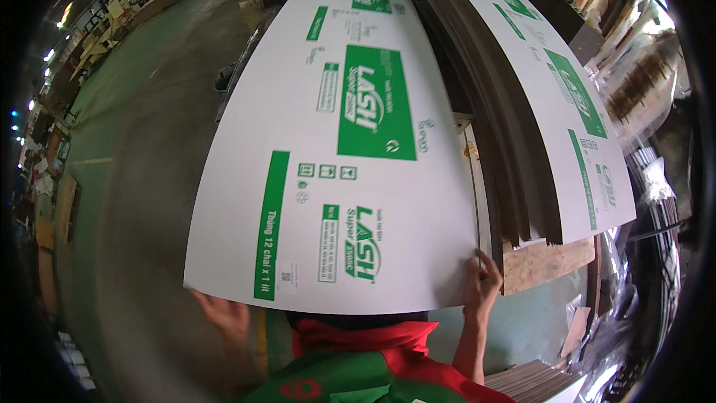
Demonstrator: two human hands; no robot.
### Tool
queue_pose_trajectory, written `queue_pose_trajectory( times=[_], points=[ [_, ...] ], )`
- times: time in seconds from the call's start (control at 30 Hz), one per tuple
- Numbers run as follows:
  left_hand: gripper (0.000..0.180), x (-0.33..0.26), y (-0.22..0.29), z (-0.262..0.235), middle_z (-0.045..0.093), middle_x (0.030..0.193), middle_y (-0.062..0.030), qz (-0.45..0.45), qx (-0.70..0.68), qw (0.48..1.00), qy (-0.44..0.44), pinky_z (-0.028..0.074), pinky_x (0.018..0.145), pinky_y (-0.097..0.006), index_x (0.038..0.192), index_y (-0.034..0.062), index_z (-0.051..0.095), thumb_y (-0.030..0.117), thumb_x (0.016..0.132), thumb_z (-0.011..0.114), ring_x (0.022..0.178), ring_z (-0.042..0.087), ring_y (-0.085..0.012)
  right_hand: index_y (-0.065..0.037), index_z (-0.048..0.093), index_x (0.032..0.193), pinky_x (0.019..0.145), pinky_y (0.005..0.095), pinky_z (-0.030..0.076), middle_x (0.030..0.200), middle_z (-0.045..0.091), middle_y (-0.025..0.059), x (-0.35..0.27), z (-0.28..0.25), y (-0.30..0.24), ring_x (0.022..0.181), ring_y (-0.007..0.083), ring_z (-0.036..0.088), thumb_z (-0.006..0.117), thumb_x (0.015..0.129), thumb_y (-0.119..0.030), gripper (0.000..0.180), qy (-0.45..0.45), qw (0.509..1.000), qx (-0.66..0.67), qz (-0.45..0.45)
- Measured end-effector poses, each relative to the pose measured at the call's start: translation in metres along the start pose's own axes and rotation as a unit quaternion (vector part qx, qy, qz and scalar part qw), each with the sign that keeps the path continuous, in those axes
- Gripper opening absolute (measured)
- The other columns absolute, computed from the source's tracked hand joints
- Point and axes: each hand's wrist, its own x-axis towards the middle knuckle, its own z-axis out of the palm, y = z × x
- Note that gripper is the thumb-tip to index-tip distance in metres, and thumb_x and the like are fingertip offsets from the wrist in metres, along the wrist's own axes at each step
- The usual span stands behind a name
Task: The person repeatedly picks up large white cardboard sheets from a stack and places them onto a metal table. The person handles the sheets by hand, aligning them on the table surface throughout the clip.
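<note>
A large white cardboard sheet (pixel 246 179) with green printing stretches away from me, its near edge just in front of my body. My left hand (pixel 227 315) is at the near left corner, the fingers partly hidden beneath the sheet and gripping its edge. At the near right corner, my right hand (pixel 483 282) holds the side edge between thumb and fingers. Just right of the sheet stands a tall stack of similar cardboard sheets (pixel 548 179), white and green on top, with brown edges showing.
The stack rests on a wooden board (pixel 548 265). More cardboard sheets (pixel 529 382) lie low at my right. Clear plastic-wrapped items (pixel 641 97) crowd the far right. A green-grey floor (pixel 142 142) spreads along the left, with wooden pieces and benches (pixel 104 37) beyond.
</note>
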Motion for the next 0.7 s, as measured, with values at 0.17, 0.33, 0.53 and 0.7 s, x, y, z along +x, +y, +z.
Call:
queue_pose_trajectory(
  times=[0.17, 0.33, 0.53, 0.7],
  points=[
    [0.037, -0.049, -0.078, -0.07, 0.056, 0.137, -0.0118, -0.145, 0.126, 0.98, 0.049, 0.047, 0.102, -0.044, 0.136, 0.0041, 0.05, 0.021, 0.103, 0.047, 0.125, 0.053, -0.0259, -0.004, 0.072, 0.115, 0.048, 0.0269, 0.035, 0.062, 0.054, -0.0017, -0.028, 0.033, 0.057, 0.054, 0.0061, 0.039, 0.071, 0.091, -0.022, 0.03, -0.021, 1.0, -0.023, -0.004],
    [0.045, -0.069, -0.043, -0.098, 0.058, 0.132, -0.0119, -0.124, 0.117, 0.97, 0.171, 0.048, 0.099, -0.042, 0.138, 0.0039, 0.048, 0.033, 0.103, 0.047, 0.119, 0.056, -0.0261, -0.005, 0.07, 0.117, 0.049, 0.0257, 0.035, 0.063, 0.054, -0.0013, -0.046, 0.004, 0.075, 0.055, 0.0057, 0.04, 0.071, 0.092, -0.022, 0.03, -0.035, 0.999, -0.024, -0.002],
    [0.044, -0.053, 0.02, -0.1, 0.062, 0.116, -0.0126, -0.101, 0.526, 0.826, 0.173, 0.057, 0.061, -0.033, 0.126, -0.0015, 0.053, 0.026, 0.093, 0.065, 0.094, 0.065, -0.019, -0.002, 0.067, 0.121, 0.048, 0.0241, 0.034, 0.069, 0.06, -0.0005, -0.046, -0.022, 0.099, 0.057, 0.0042, 0.041, 0.067, 0.094, -0.022, 0.033, -0.092, 0.994, -0.036, 0.036],
    [0.035, -0.067, 0.039, -0.073, 0.063, 0.099, -0.0095, -0.2, 0.592, 0.758, 0.184, 0.055, 0.056, -0.035, 0.112, -0.0029, 0.059, 0.021, 0.089, 0.069, 0.079, 0.064, -0.0189, -0.002, 0.067, 0.121, 0.051, 0.0251, 0.039, 0.078, 0.066, 0.0021, -0.064, -0.047, 0.11, 0.061, 0.0058, 0.047, 0.068, 0.094, -0.022, 0.033, -0.088, 0.987, -0.021, 0.131]
  ],
)
